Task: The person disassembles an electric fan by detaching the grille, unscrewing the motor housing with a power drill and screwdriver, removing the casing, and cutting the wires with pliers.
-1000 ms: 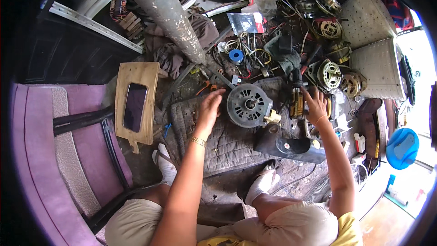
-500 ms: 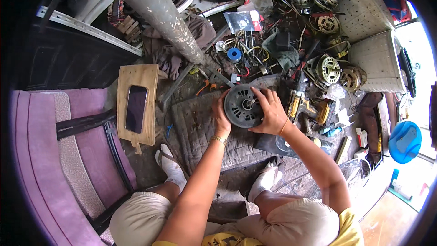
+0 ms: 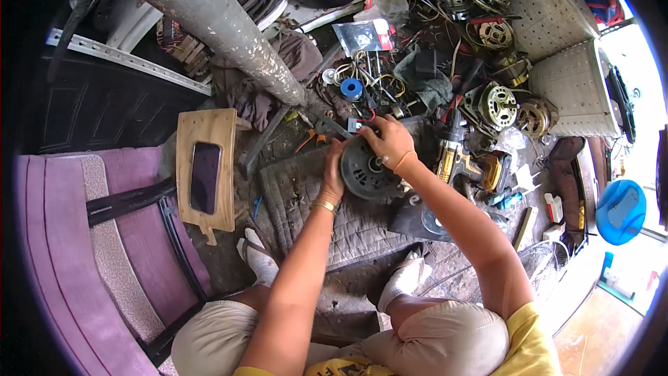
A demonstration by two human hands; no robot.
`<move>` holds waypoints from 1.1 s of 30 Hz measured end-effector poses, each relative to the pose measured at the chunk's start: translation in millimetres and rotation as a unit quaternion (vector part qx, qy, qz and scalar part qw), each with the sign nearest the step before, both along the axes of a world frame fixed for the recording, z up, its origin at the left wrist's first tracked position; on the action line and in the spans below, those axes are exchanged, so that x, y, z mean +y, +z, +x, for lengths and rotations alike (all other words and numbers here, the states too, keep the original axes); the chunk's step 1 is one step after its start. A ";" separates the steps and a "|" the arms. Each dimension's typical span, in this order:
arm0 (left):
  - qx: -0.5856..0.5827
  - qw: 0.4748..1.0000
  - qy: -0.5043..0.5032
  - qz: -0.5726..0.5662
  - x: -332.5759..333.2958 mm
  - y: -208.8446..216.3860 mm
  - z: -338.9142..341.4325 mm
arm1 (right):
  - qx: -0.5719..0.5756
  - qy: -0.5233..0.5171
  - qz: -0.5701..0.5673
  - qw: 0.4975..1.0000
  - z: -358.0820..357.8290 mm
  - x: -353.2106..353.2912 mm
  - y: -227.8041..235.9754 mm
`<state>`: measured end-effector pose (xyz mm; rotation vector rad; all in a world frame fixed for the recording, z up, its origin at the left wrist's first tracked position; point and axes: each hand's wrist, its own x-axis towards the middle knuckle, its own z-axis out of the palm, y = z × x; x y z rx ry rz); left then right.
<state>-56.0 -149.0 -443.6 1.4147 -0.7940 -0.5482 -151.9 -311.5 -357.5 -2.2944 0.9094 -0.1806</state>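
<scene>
The right hand [image 3: 391,143] has moved to the upper edge of the dark housing [image 3: 364,177], its grip unclear. The left hand's [image 3: 334,175] fingers stay clasped on its side.

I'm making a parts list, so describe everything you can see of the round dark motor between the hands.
The motor is round, dark grey and dull, like metal. Its slotted face is turned up toward the camera and shows a small shiny shaft tip. Whether it touches the quilted pad below is unclear. The left hand grips its left edge; the right hand covers its upper right.
</scene>
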 end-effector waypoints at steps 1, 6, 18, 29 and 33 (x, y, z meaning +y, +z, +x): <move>-0.045 0.999 0.016 0.006 0.8 -1.6 1.1 | -0.007 0.000 0.036 0.999 4.6 0.0 1.1; -0.186 0.980 0.048 0.059 -5.6 -5.7 0.6 | -0.063 0.013 0.037 0.997 3.4 -5.3 1.1; -0.037 0.993 0.009 0.115 0.2 -40.0 21.6 | -0.167 0.003 0.104 0.980 -70.3 -31.1 -6.1; -0.158 0.938 -0.107 0.290 13.8 -10.1 37.2 | -0.075 -0.026 0.084 0.993 -156.2 26.4 -16.5; -0.136 0.914 -0.121 0.361 37.4 18.8 71.4 | -0.050 -0.010 0.068 0.996 -163.7 28.8 -0.4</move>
